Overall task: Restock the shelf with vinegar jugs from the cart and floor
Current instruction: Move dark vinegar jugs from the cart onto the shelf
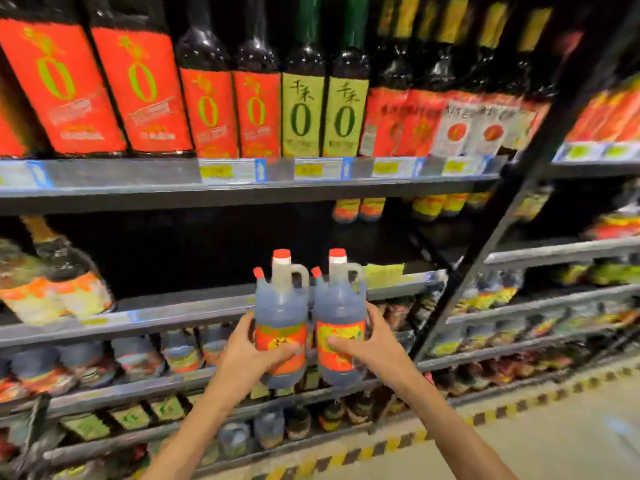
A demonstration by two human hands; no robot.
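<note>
Two jugs carried to shelf — none yet placed.
A dark red-capped plastic vinegar jug is gripped by the left hand, its twin by the right hand; the dark metal shelf bay ahead is unfilled.

I see two vinegar jugs held upright, side by side and nearly touching, in front of the shelf edge. The left jug and the right jug are alike: translucent plastic filled with dark liquid, red cap, small red spout cap, moulded handle, red and yellow label.
</note>
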